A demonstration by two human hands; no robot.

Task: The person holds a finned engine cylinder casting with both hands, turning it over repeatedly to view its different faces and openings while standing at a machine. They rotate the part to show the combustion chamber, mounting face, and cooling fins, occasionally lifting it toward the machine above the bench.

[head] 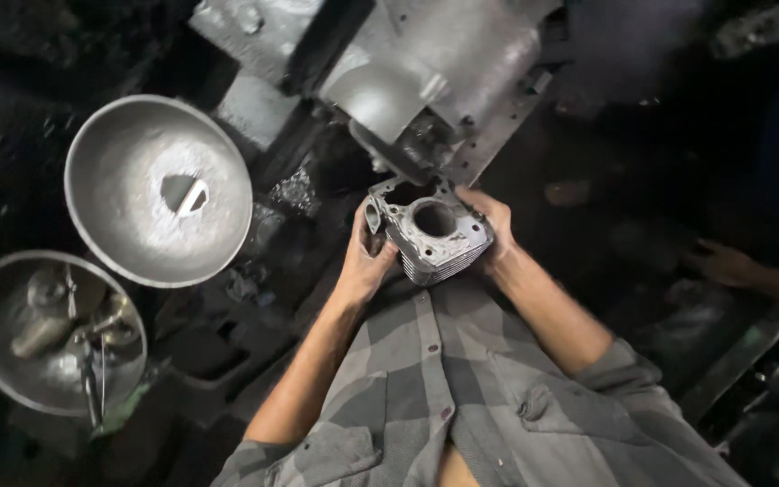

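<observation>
Got both hands clamped on the finned engine cylinder (432,232), left hand (364,261) and right hand (496,230) on opposite sides, held chest-high just under the grey machine (462,63). Looks like I'm mid-positioning. Next bit probably needs steady alignment, keeping the bore level.

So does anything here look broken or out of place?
One thing: the large grey metal bowl on the left has a ragged hole in its bottom, so it looks damaged. The finned grey metal engine cylinder sits square between the left hand and right hand, with no visible damage.
</observation>
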